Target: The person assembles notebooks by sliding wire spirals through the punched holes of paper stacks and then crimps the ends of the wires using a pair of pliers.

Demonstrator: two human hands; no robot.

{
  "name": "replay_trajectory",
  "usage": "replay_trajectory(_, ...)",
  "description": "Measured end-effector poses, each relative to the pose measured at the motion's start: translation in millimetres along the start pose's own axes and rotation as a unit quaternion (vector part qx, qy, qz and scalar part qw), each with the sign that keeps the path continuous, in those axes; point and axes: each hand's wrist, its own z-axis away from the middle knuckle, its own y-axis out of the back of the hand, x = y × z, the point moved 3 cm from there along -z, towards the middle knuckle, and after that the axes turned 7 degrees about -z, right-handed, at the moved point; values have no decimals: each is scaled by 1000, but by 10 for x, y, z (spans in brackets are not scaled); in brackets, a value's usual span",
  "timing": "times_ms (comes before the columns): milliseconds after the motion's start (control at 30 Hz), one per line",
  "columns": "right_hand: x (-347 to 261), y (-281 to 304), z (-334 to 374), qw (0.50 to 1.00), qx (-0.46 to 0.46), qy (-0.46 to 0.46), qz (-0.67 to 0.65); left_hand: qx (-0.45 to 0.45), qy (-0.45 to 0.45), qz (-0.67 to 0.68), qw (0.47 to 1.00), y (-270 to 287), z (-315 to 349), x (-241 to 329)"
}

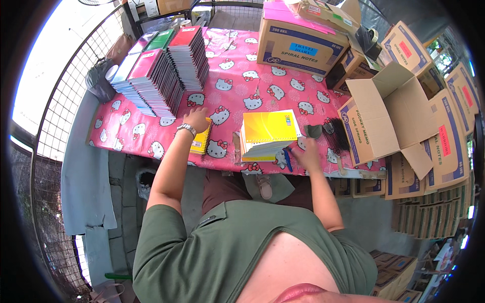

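Note:
My left hand [196,119], with a metal watch on its wrist, is closed over the upper end of a yellow spiral notebook [200,143] lying on the table. Partly covered by my hand and wrist, the notebook shows its coil on the right side. To the right stands a stack of yellow-covered spiral notebooks [269,127], their coils facing me. Beside its lower right corner lies a slim blue tool [288,160] whose kind I cannot make out. My right hand [307,154] is just right of that tool, fingers apart, with nothing visible in it.
Tall stacks of red notebooks [154,70] and blue-edged ones [129,83] fill the table's left side. A dark green-grey object [313,131] and black mesh [336,135] lie near my right hand. An open carton [369,121] and closed cartons [303,48] crowd the right and back.

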Motion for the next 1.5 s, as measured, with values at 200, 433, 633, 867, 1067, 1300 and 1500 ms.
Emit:
replay_trajectory(200, 1323, 644, -153, 934, 47, -246, 256, 234, -133, 90, 959, 1415, 192, 959)
replay_trajectory(433, 1397, 707, -310, 941, -22, -280, 192, 109, -370, -24, 922, 1538, 967, 2268)
replay_trajectory(633, 1126, 1196, -504, 979, 152, -85, 107, -17, -414, 36, 909, 1760, 729, 2190)
replay_trajectory(867, -585, 1190, -544, 877, 78, -195, -432, -23, -451, 83, 889, 1771, 595, 2171)
replay_trajectory(1067, -1197, 919, -315, 847, 24, -239, -474, -14, -421, 64, 905, 1925, 501, 2181)
replay_trajectory(1300, -1678, 1093, -429, 847, 105, -185, -487, 205, -355, 57, 910, 1925, 646, 2246)
replay_trajectory(1500, -1726, 869, -379, 858, 9, -158, -489, 223, -361, 92, 901, 1802, 793, 2235)
